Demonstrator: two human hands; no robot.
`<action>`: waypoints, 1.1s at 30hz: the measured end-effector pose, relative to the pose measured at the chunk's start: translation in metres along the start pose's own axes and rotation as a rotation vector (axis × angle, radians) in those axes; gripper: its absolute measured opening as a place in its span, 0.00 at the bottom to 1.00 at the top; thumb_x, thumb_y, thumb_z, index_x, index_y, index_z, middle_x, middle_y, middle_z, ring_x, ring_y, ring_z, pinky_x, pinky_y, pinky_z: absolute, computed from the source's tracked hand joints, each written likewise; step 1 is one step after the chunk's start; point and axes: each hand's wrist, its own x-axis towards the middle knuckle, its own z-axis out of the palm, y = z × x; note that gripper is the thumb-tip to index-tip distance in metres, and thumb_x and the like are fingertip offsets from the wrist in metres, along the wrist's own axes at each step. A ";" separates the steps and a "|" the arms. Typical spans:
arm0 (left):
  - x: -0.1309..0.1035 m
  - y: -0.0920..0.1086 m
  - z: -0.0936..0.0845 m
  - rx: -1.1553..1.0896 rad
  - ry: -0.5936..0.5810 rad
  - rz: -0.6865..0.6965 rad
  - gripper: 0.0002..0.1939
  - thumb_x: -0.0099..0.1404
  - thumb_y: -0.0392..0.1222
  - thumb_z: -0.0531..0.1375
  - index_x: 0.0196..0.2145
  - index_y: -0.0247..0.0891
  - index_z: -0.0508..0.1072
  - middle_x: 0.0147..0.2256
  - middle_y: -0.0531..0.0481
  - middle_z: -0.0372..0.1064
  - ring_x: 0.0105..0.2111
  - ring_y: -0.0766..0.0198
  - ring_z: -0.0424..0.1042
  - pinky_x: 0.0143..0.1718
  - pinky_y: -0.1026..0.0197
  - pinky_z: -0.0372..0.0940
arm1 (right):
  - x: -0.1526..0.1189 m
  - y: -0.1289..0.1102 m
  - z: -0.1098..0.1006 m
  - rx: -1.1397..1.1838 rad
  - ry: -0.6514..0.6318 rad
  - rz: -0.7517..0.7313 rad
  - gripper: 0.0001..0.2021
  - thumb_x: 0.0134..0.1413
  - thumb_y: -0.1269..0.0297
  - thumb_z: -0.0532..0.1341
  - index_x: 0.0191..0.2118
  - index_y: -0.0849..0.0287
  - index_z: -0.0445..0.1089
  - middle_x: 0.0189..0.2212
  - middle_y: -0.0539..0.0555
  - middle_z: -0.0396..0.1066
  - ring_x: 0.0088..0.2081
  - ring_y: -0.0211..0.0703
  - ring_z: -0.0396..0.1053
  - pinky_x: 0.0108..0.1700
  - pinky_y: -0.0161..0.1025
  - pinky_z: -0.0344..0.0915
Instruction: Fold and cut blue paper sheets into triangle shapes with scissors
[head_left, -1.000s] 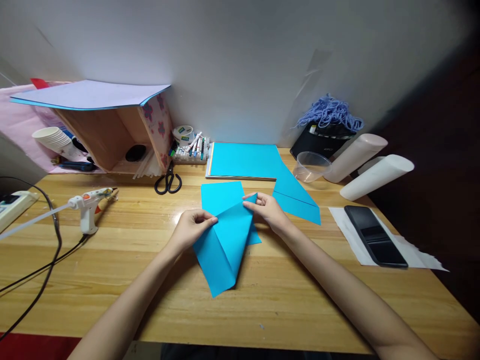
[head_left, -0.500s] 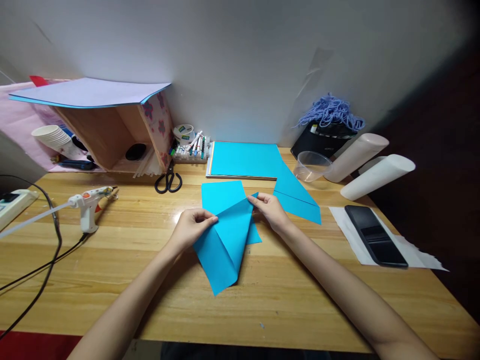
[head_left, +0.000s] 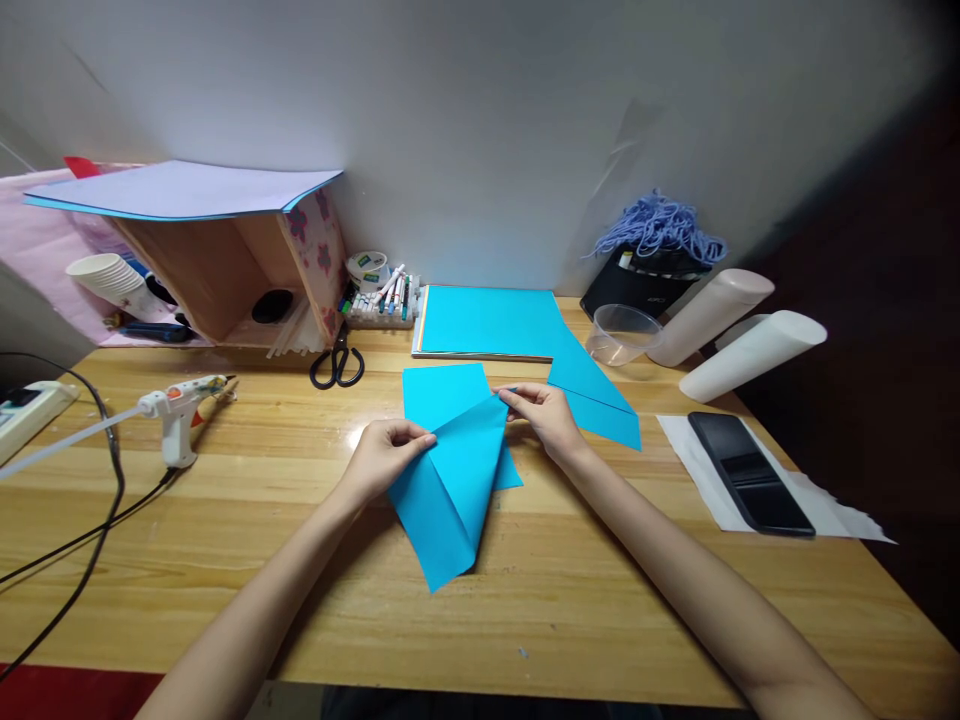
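Note:
A folded blue sheet of paper (head_left: pixel 472 460) is held between my two hands above the wooden table (head_left: pixel 600 610). My left hand (head_left: pixel 384 455) pinches its left edge, thumb and fingers closed on the paper. At the upper right corner, my right hand (head_left: pixel 546 412) grips the paper between thumb and fingertips. One flap is folded over diagonally, and the lower end hangs toward the table's front. Another blue paper piece (head_left: pixel 444 388) lies beneath and behind it. To the right of my right hand rests a cut blue piece with a dark line (head_left: pixel 600 400).
Behind lies a stack of coloured paper (head_left: pixel 487 320). Black scissors (head_left: pixel 337 365) and a tray of markers (head_left: pixel 382 300) are at its left. A hot glue gun (head_left: pixel 176 410) with cable stands far left. A phone (head_left: pixel 750 470), plastic cup (head_left: pixel 622 335) and white roll (head_left: pixel 757 355) are right.
My right hand's fingertips and the paper corner they hold have shifted very slightly. My left hand keeps its pinch in the same place.

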 end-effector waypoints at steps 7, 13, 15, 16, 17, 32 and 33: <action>0.000 0.001 0.000 0.007 0.014 0.011 0.16 0.51 0.51 0.60 0.25 0.33 0.73 0.26 0.47 0.70 0.27 0.63 0.66 0.27 0.65 0.58 | -0.001 0.001 0.001 0.109 -0.029 0.027 0.17 0.44 0.50 0.61 0.31 0.62 0.73 0.19 0.49 0.66 0.20 0.33 0.62 0.24 0.31 0.63; 0.001 -0.002 0.001 -0.006 0.016 0.002 0.16 0.51 0.51 0.60 0.25 0.32 0.73 0.26 0.47 0.70 0.26 0.63 0.67 0.26 0.65 0.58 | 0.001 0.000 0.001 0.170 -0.055 0.122 0.21 0.43 0.46 0.61 0.33 0.61 0.70 0.22 0.51 0.68 0.22 0.35 0.64 0.24 0.31 0.62; 0.002 -0.004 0.001 -0.010 0.036 0.001 0.16 0.51 0.52 0.60 0.25 0.32 0.73 0.26 0.47 0.71 0.26 0.63 0.67 0.26 0.65 0.58 | 0.000 -0.001 0.003 0.170 -0.141 0.201 0.23 0.42 0.43 0.60 0.33 0.62 0.69 0.23 0.52 0.68 0.23 0.36 0.66 0.25 0.31 0.63; 0.002 -0.005 0.000 -0.013 0.046 0.001 0.16 0.51 0.52 0.61 0.25 0.32 0.73 0.26 0.47 0.71 0.27 0.63 0.67 0.26 0.65 0.59 | -0.002 -0.001 0.005 0.154 -0.191 0.235 0.24 0.41 0.43 0.60 0.32 0.62 0.68 0.23 0.52 0.68 0.24 0.36 0.66 0.26 0.32 0.64; 0.003 -0.007 0.000 -0.017 0.057 0.002 0.17 0.51 0.52 0.61 0.25 0.32 0.73 0.27 0.47 0.71 0.27 0.62 0.67 0.27 0.65 0.59 | -0.004 -0.001 0.007 0.128 -0.238 0.258 0.23 0.40 0.43 0.61 0.29 0.62 0.67 0.22 0.52 0.68 0.24 0.36 0.66 0.26 0.32 0.64; 0.010 -0.017 -0.005 -0.079 0.098 -0.046 0.19 0.47 0.54 0.63 0.27 0.32 0.74 0.30 0.45 0.72 0.29 0.60 0.69 0.29 0.65 0.61 | -0.019 0.010 0.022 0.084 -0.392 0.372 0.22 0.36 0.47 0.65 0.21 0.64 0.64 0.21 0.52 0.69 0.23 0.35 0.67 0.29 0.33 0.65; 0.010 -0.017 -0.005 -0.086 0.095 -0.051 0.20 0.47 0.54 0.63 0.27 0.32 0.74 0.29 0.45 0.72 0.29 0.60 0.69 0.29 0.64 0.61 | -0.020 0.010 0.023 0.095 -0.384 0.374 0.22 0.37 0.47 0.65 0.20 0.65 0.65 0.21 0.52 0.69 0.23 0.35 0.66 0.29 0.32 0.65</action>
